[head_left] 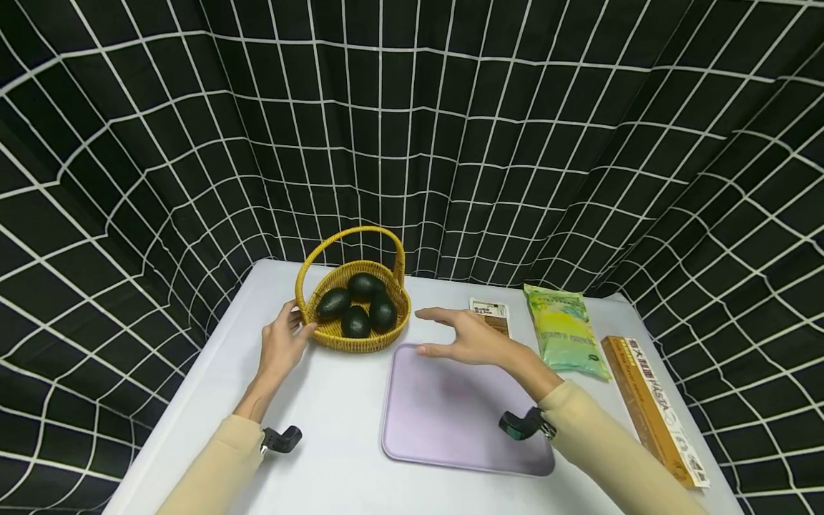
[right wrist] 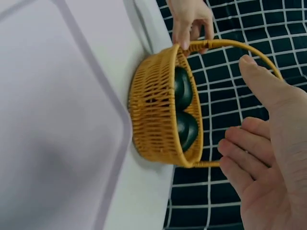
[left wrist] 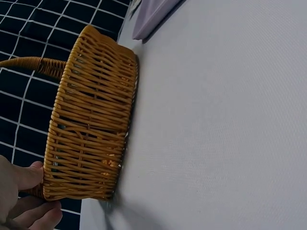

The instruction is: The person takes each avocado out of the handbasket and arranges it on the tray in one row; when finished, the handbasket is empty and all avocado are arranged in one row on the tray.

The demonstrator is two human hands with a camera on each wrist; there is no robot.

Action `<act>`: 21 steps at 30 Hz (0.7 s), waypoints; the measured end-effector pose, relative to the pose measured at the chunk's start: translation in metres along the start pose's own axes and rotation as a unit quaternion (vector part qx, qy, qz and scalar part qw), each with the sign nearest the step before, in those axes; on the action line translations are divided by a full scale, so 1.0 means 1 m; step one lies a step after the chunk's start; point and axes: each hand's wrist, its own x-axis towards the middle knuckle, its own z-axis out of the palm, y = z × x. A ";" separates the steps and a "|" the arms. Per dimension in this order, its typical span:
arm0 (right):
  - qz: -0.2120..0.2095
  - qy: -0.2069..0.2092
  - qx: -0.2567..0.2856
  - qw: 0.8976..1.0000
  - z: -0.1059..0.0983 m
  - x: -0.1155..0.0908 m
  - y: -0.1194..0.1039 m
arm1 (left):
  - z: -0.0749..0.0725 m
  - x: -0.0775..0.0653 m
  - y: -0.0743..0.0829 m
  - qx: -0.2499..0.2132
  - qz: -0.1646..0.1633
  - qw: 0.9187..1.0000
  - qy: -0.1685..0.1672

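A yellow wicker basket (head_left: 354, 345) with a tall arched handle stands at the back left of the white table, holding several dark green avocados (head_left: 356, 322). My left hand (head_left: 283, 343) grips its left rim at the foot of the handle, thumb in front and fingers behind; the left wrist view shows the thumb against the woven wall (left wrist: 91, 115). To the right of the basket, my right hand (head_left: 473, 337) is held with thumb and fingers spread apart and nothing between them. It hovers over the far edge of a pale purple tray (head_left: 438, 422).
Behind the right hand lies a small brown-and-white packet (head_left: 489, 311). A green-yellow bag (head_left: 566, 332) rests farther right, and a long pasta box (head_left: 656, 411) lies along the table's right side. Black curtain with a white grid (head_left: 425, 143) surrounds the table.
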 end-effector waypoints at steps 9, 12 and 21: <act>-0.020 -0.022 -0.024 0.999 0.007 0.058 0.003 | 0.003 -0.002 0.000 0.012 -0.003 1.000 0.019; -0.011 -0.027 -0.016 0.999 0.010 0.074 0.005 | 0.004 -0.002 0.001 0.008 -0.007 1.000 0.024; 0.024 -0.048 0.018 0.998 0.023 0.109 0.015 | 0.003 -0.003 0.004 0.007 -0.011 1.000 0.027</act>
